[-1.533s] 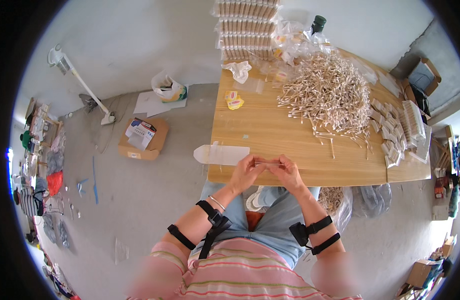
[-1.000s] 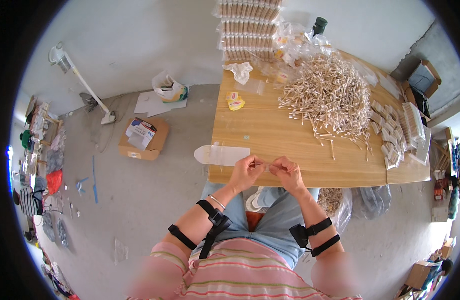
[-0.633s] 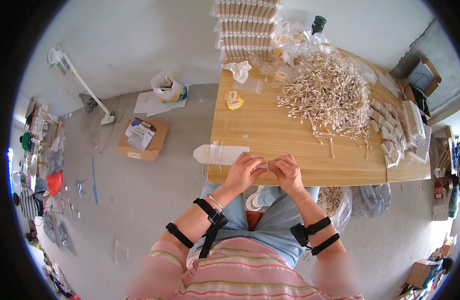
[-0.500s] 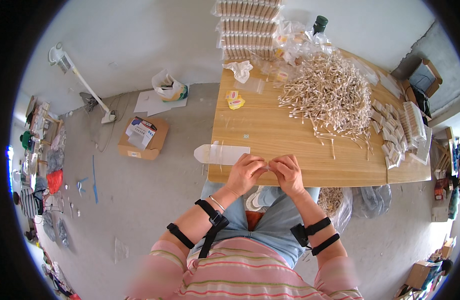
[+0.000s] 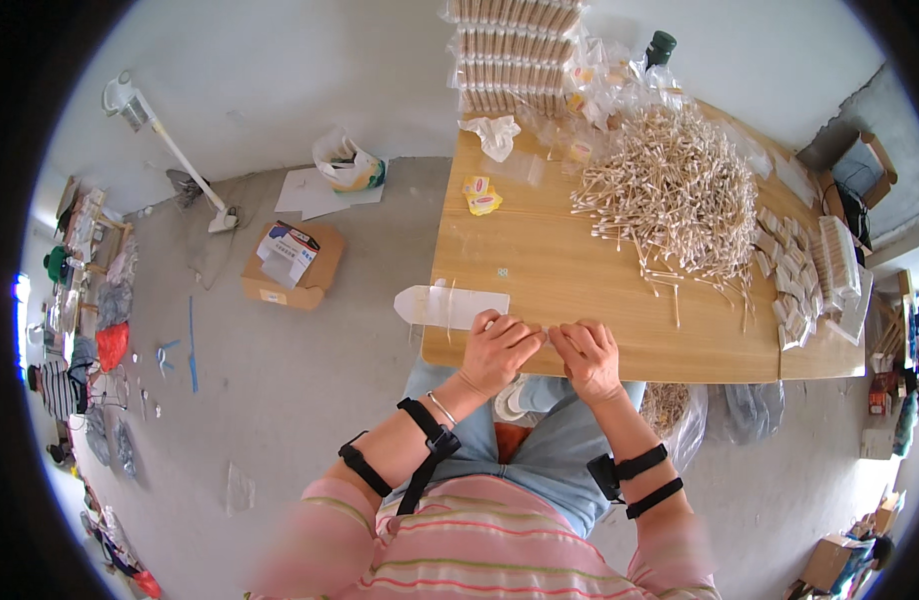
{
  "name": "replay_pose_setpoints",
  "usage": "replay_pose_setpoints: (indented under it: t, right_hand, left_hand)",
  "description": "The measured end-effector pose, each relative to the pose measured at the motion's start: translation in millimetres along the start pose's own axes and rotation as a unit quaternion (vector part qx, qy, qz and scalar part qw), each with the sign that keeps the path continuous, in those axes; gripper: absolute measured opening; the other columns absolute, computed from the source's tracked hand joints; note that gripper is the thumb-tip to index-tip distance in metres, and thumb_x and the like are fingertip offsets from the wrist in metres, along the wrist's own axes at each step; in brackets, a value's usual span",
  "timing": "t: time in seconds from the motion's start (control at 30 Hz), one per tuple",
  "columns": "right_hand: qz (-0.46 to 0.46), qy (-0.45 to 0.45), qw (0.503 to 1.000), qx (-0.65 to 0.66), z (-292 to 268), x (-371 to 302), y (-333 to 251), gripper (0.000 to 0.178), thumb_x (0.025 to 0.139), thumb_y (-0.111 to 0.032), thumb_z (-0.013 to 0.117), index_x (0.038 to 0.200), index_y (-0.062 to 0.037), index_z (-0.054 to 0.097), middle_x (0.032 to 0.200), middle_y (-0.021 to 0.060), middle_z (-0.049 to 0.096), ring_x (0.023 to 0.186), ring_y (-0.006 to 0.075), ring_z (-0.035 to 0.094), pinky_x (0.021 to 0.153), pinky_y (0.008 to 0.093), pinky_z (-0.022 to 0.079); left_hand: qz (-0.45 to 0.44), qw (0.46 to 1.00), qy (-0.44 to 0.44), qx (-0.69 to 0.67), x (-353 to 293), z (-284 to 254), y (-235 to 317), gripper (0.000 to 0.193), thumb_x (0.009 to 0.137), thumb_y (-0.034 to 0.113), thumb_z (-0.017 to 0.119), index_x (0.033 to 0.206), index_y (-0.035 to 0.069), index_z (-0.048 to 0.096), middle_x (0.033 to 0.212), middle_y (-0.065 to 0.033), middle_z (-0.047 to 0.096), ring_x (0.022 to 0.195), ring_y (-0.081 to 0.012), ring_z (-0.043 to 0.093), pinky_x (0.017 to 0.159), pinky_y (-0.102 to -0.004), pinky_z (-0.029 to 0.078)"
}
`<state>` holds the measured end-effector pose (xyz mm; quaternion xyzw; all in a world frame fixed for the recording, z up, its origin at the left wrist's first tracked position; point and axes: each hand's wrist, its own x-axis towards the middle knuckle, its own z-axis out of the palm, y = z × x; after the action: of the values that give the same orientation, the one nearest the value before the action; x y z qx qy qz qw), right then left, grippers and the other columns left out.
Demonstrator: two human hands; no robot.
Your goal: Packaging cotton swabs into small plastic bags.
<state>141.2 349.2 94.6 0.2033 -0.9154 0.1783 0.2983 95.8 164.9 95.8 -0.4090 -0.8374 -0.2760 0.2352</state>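
We see both hands at the near edge of the table (image 5: 580, 290), fingertips meeting. The left hand (image 5: 497, 350) is curled, fingers pinched on something thin between the two hands; the right hand (image 5: 587, 357) is likewise closed in a pinch right beside it. What they grip is too small to tell for sure; it looks like a few swabs or a small clear bag, held just over the table edge, likely so the wood can steady it.

A flat white sleeve (image 5: 452, 305) lies just left of the left hand, hanging off the table corner, probably parked within easy reach. The big swab pile (image 5: 670, 190) sits well apart at the far right of the table, with loose swabs trailing toward the hands. Small filled packs (image 5: 805, 275) line the right edge, near the pile. Stacked trays (image 5: 515, 50) and clear bags (image 5: 605, 85) crowd the far end, out of the working area. Two yellow packets (image 5: 480, 195) lie mid-left on the table.

On the floor, a cardboard box (image 5: 290, 265) stands left of the table.
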Motion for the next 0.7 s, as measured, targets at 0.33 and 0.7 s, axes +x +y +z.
replay_pose_setpoints:
  t: [0.33,0.7]
  right_hand:
    - [-0.035,0.000,0.998,-0.060,3,-1,1,0.028,0.070,-0.010,0.066,0.098,-0.0063,0.068,0.096,0.0027,0.059,0.090,0.0205,0.058,0.074,0.0341,0.050]
    - [0.190,-0.024,0.957,0.217,7,7,3,0.016,0.072,-0.001,0.073,0.086,-0.0036,0.066,0.085,0.0088,0.062,0.086,0.0281,0.057,0.076,0.0362,0.048]
  left_hand:
    - [0.008,1.000,0.014,0.012,-5,1,-6,0.025,0.077,0.016,0.065,0.101,0.016,0.070,0.104,0.0059,0.065,0.094,-0.0143,0.058,0.086,-0.0328,0.039]
    - [-0.292,0.877,-0.058,-0.377,7,13,-7,0.017,0.080,0.013,0.073,0.092,0.001,0.070,0.090,-0.0112,0.065,0.081,-0.0235,0.063,0.070,-0.0336,0.051]
